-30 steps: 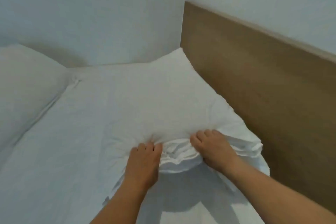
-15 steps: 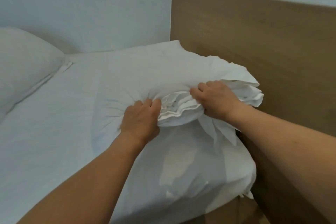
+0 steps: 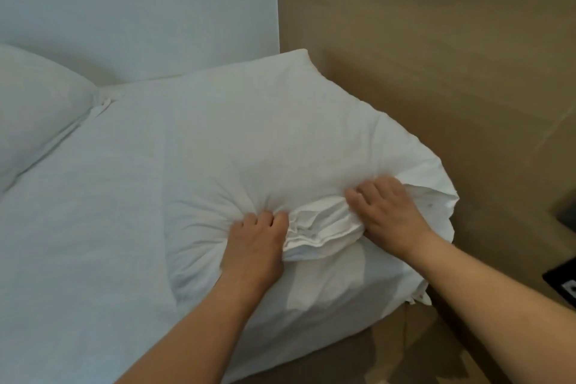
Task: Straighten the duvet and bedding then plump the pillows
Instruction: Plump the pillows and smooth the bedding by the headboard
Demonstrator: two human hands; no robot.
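Note:
A white pillow [image 3: 274,134] lies at the head of the bed, its far corner against the wooden headboard [image 3: 436,40]. My left hand [image 3: 255,246] grips the bunched open end of the pillowcase at the near edge. My right hand [image 3: 389,212] holds the same gathered folds a little to the right. The near end of the pillow is lifted off the white sheet [image 3: 78,227]. A second white pillow [image 3: 34,103] sits at the far left.
A pale wall [image 3: 140,3] runs behind the bed. The mattress corner ends at the right, beside wooden floor [image 3: 389,362]. A dark object [image 3: 564,284] sits at the right edge.
The pillow's near end rose off the bed, then came partly down. Both hands kept their grip on the gathered pillowcase folds.

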